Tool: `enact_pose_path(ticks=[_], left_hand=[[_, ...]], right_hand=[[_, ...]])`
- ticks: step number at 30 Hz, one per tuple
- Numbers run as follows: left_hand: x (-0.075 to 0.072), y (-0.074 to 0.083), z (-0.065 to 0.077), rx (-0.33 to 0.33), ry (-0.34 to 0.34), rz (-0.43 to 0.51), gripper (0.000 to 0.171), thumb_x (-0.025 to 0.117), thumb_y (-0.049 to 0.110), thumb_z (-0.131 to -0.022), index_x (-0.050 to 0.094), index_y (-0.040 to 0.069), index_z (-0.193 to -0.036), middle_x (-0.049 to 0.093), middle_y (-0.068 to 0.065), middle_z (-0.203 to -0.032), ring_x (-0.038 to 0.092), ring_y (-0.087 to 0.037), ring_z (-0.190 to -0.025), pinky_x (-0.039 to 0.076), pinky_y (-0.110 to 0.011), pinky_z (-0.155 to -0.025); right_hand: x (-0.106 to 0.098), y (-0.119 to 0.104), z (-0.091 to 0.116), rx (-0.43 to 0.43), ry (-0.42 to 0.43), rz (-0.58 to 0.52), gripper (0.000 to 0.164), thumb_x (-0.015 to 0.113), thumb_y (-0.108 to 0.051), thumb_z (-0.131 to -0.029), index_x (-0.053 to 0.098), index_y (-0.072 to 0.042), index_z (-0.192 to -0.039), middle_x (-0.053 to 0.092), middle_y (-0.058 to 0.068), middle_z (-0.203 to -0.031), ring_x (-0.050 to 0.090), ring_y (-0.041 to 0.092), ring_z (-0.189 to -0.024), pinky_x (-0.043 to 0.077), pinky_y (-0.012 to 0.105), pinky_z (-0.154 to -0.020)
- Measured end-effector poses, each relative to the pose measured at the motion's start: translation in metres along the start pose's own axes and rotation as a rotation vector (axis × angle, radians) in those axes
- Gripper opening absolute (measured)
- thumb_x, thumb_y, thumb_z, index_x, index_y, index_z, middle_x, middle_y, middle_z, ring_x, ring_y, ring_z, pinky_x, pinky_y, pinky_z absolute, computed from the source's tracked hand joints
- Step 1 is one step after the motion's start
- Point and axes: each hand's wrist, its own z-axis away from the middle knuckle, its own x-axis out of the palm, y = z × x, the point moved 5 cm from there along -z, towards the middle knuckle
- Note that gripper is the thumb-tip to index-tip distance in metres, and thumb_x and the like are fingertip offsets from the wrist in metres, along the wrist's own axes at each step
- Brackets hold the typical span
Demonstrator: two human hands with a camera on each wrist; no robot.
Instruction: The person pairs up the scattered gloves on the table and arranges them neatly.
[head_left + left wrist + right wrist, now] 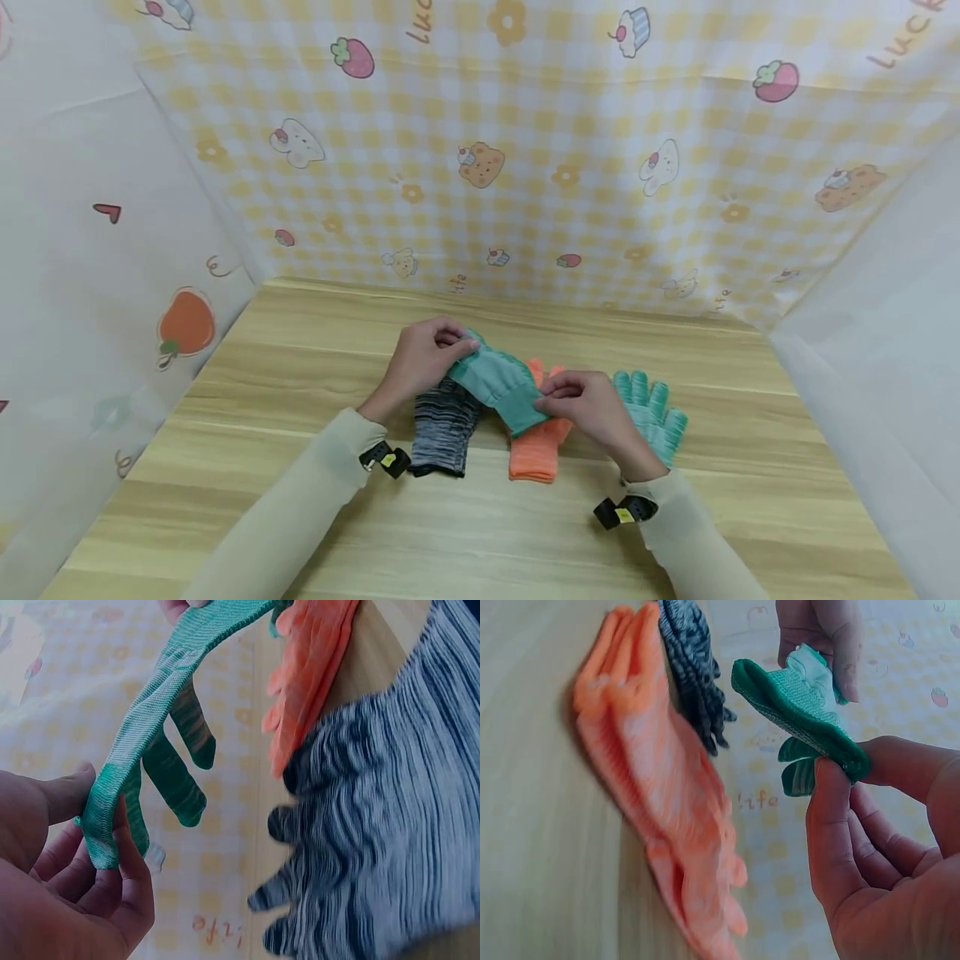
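Note:
A green knit glove [495, 379] hangs stretched between both hands above the table. My left hand [428, 354] pinches its finger end between thumb and fingers, as the left wrist view shows. At the cuff, my right hand [588, 406] pinches the edge, and the cuff opening shows in the right wrist view. Under the held glove lie a black-and-white striped glove [441, 429], nearer the left hand, and an orange glove [534, 457], nearer the right. Another green glove [651, 408] lies flat, its cuff partly hidden behind the right forearm.
The gloves lie on a light wood-grain table [480, 533]. A yellow checked cloth [420, 167] with cartoon prints hangs at the table's back edge. White cloth walls [97, 275] stand at both sides. Each wrist carries a small black camera on a strap.

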Motion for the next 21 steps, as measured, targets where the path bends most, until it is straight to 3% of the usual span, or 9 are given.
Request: enact_pose_path(ticks=[13, 21], left_hand=[[0.050, 0.009, -0.006, -0.011, -0.094, 0.010, 0.018, 0.071, 0.036, -0.090, 0.070, 0.019, -0.096, 0.067, 0.007, -0.089, 0.063, -0.007, -0.081, 0.052, -0.029, -0.072], [0.077, 0.020, -0.008, -0.045, -0.201, 0.110, 0.022, 0.070, 0.042, -0.090, 0.069, 0.022, -0.100, 0.068, 0.007, -0.092, 0.064, -0.008, -0.085, 0.053, -0.030, -0.072]], right_hand=[[-0.030, 0.028, 0.024, 0.035, 0.046, -0.018, 0.027, 0.080, -0.027, -0.083, 0.070, -0.007, -0.098, 0.069, 0.009, -0.093, 0.065, 0.025, -0.085, 0.055, 0.042, -0.076], [-0.048, 0.041, 0.040, 0.032, 0.062, -0.030, 0.031, 0.081, -0.026, -0.082, 0.069, -0.004, -0.099, 0.068, 0.012, -0.092, 0.065, 0.024, -0.083, 0.054, 0.038, -0.073]])
